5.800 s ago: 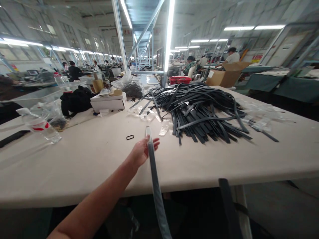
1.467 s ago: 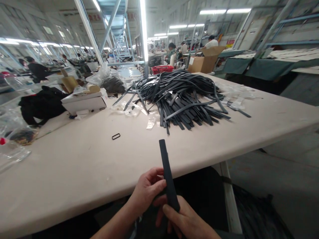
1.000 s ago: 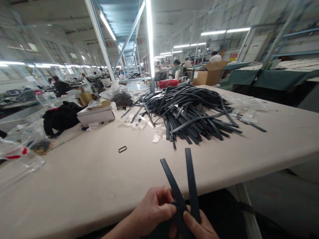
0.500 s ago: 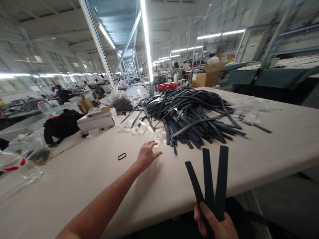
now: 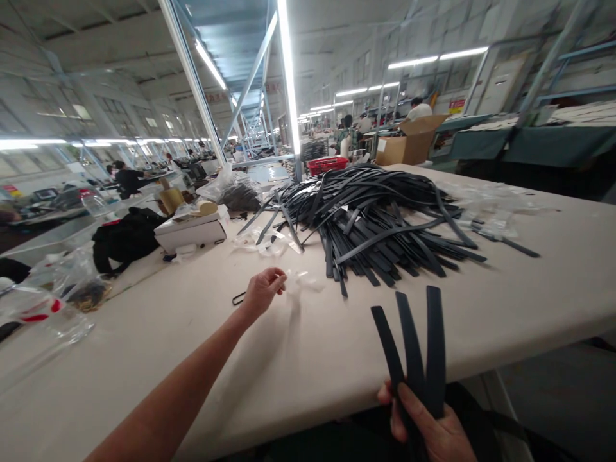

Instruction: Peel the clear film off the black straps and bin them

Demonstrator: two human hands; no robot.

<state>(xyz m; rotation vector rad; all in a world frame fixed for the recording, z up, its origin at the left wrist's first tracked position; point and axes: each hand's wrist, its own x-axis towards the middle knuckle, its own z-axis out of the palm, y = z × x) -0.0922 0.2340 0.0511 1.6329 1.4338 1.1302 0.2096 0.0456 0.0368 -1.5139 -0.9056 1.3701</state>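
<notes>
Apparently the left hand (image 5: pixel 265 289), nearly closed, pinches a plastic scrap (image 5: pixel 304 281), while the right hand (image 5: pixel 428 417) curls around three fanned straps (image 5: pixel 412 340) by the front edge of the tabletop (image 5: pixel 327 359), where a slackened grip might let one drop.

1. The straps (image 5: pixel 436 346) in my right hand (image 5: pixel 446 436) look smooth and matt.
2. The film (image 5: pixel 304 281) at my left hand (image 5: pixel 261 292) is clear, glossy plastic.
3. Beneath my left hand, the surface (image 5: pixel 337 346) looks smooth.
4. Beyond both, the carton (image 5: pixel 409 149) is cardboard.
</notes>
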